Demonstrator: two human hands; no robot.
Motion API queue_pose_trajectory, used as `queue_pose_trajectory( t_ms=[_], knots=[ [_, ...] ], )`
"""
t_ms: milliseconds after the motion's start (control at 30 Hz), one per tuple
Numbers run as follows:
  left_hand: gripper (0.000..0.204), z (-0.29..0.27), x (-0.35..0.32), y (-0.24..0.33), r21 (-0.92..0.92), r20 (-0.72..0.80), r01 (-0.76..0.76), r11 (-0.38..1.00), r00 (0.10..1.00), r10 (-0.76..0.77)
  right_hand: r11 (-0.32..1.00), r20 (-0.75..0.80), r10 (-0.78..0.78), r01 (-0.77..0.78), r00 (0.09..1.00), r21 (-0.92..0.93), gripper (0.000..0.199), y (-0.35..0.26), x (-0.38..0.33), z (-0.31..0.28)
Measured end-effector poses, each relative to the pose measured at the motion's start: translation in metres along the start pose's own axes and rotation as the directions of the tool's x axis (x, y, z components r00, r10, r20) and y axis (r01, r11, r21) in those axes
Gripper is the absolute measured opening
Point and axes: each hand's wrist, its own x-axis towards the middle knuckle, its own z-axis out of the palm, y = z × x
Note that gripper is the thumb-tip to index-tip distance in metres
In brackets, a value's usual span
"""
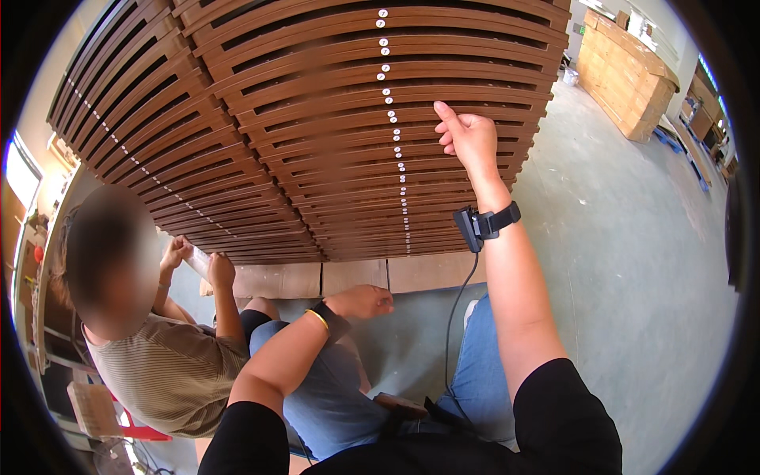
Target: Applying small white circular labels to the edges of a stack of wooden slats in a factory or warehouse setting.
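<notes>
Wooden slat stack (317,119) — right hand (469,138) raised, touching.

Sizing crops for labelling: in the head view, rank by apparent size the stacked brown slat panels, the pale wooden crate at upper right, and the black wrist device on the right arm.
1. stacked brown slat panels
2. pale wooden crate, though it stands farther off, so it looks smaller than it is
3. black wrist device, nearest the camera yet smallest

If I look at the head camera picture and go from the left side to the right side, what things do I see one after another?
A co-worker in a striped shirt → the person's left hand → the line of small white stickers on the stack of brown slatted wooden panels → the person's right hand → a pile of pale wooden boards.
</notes>
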Motion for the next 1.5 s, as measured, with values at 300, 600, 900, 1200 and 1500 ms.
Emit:
queue_pose_trajectory(
  t_ms=[300,600,900,1200,1500],
  knots=[
    [0.04,-0.005,-0.003,0.002,-0.073,0.027,0.002,0.997,1.0,0.0,0.99,-0.076,-0.06,0.069,0.995,0.12,0.041,-0.008,-0.001,0.002],
    [0.04,-0.002,-0.001,-0.002,-0.063,0.023,-0.001,0.998,1.0,0.003,0.801,-0.194,-0.598,0.571,0.778,-0.179,0.039,0.003,-0.01,0.013],
    [0.039,-0.003,-0.001,-0.001,-0.055,0.022,-0.004,0.999,1.0,0.005,0.761,-0.166,-0.632,0.565,0.757,-0.319,0.046,-0.006,-0.015,0.01],
    [0.04,-0.002,0.0,-0.003,-0.06,0.028,-0.005,0.998,1.0,0.007,0.747,-0.145,-0.634,0.554,0.759,-0.367,0.051,-0.014,-0.015,0.011],
    [0.039,-0.003,-0.001,-0.003,-0.063,0.022,0.011,0.998,1.0,-0.01,0.715,-0.077,-0.574,0.454,0.815,-0.531,0.058,-0.023,-0.016,0.005]
  ],
)
